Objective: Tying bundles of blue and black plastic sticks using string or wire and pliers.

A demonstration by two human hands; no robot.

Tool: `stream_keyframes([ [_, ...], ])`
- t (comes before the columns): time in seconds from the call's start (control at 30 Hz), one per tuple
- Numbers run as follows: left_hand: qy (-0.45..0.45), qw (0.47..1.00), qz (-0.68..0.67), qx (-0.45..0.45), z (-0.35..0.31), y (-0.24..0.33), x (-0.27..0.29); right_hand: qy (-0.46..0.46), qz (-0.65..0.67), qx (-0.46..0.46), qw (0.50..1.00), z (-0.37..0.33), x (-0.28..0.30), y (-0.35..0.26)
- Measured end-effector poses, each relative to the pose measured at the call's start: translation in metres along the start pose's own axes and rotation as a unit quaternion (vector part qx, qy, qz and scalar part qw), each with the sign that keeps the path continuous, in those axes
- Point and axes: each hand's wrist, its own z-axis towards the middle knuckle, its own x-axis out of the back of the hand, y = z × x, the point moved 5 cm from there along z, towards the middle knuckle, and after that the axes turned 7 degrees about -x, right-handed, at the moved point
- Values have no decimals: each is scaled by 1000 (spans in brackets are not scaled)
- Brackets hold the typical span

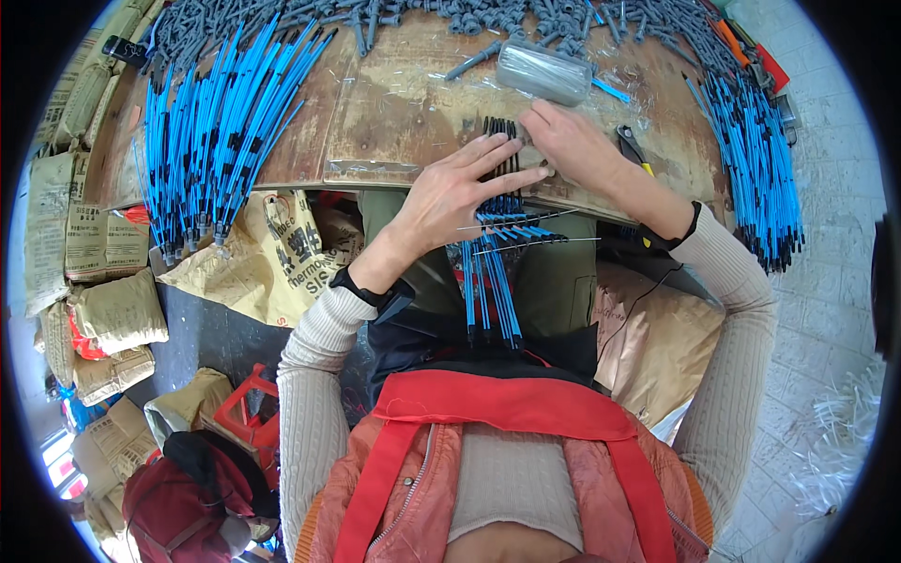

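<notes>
Blue cables [493, 253] lie under both hands' spread fingers [488, 155].

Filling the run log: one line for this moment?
left hand flat on blue cables | right hand beside it on them | workbench

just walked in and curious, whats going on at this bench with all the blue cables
A person at a worn wooden workbench presses both hands on a small row of blue cables hanging over its front edge. The left hand lies flat with fingers spread; the right hand rests at the row's top. Bigger blue cable bundles lie at both sides.
</notes>
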Motion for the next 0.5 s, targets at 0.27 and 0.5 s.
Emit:
stream_keyframes([
  [0.27, 5, 1000, -1, -6, -1, -1, 0, -36, 18, -23, 999, -1, 6, -1],
  [0.5, 11, 1000, -4, -2, -2, -1, 0, -25, 19, -11, 999, 0, 6, -1],
])
